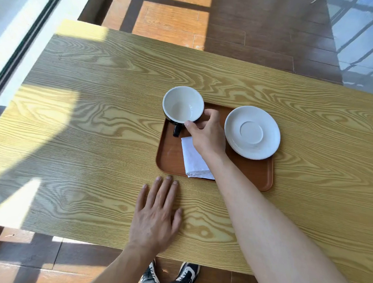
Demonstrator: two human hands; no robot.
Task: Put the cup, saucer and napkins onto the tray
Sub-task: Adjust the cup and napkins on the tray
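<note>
A view looked down from the person's head onto a long table (94,117) with a pale yellow wood-grain top, partly in sun and partly in shadow. A reddish-brown rectangular tray (171,155) lay on the table a little right of centre.

The right hand (206,134) reached across the tray and gripped a cup (182,104) by its near rim, thumb on one side and fingers curled round the other. The cup was white inside and dark outside, with a dark handle pointing toward the person. It sat at the tray's far left corner and overhung the tray's edge there; whether it rested on the tray or was held just above could not be told.

A white saucer (252,132) lay at the tray's far right corner, its rim reaching past the tray's right edge. Folded white napkins (193,161) lay on the tray near its front edge, partly hidden under the right forearm.

The left hand (156,216) lay flat on the tabletop, palm down, fingers spread and holding nothing, its fingertips just short of the tray's front edge.

Below the table's near edge, two dark and white shoes (169,275) stood on a reddish-brown tiled floor (178,21).
</note>
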